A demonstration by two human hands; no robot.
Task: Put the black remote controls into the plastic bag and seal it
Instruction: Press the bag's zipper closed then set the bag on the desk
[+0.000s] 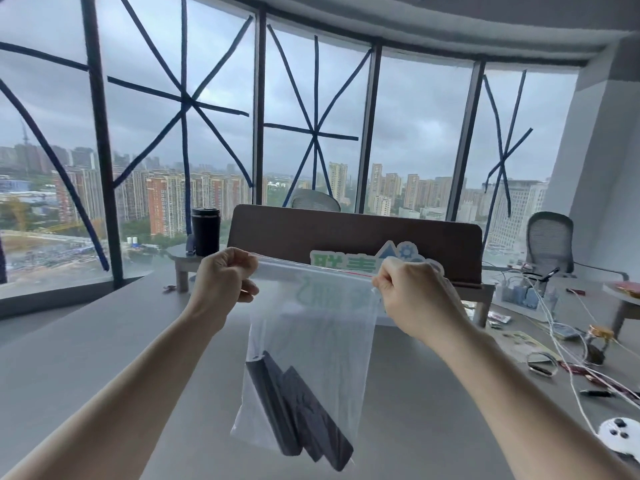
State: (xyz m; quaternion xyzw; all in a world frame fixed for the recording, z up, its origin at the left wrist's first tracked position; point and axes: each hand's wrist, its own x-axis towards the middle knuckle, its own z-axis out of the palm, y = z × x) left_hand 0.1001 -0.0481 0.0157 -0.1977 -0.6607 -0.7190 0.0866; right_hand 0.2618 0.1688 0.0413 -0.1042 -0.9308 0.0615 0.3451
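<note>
Plastic bag [311, 341] hangs in mid-air above grey worktop [104, 358], clear, long axis approx. vertical, mouth edge at top running left-right. Left hand [221, 278] closed, pinching the top edge at its left end; right hand [408, 289] closed, pinching the same edge toward its right end. Whether the zip strip is fully pressed shut betw. the hands cannot be told. Black remote controls [301, 410] lie inside, at bag bottom, side by side & partly overlapping; long axes slant from upper left to lower right, lower ends pointing toward the bag's bottom right corner. Exact no. of remotes unclear, at least two. Behind bag: brown divider panel [346, 230]; black tumbler [206, 230] on a small riser to the left. White cables [554, 327] & small clutter on worktop at right.
</note>
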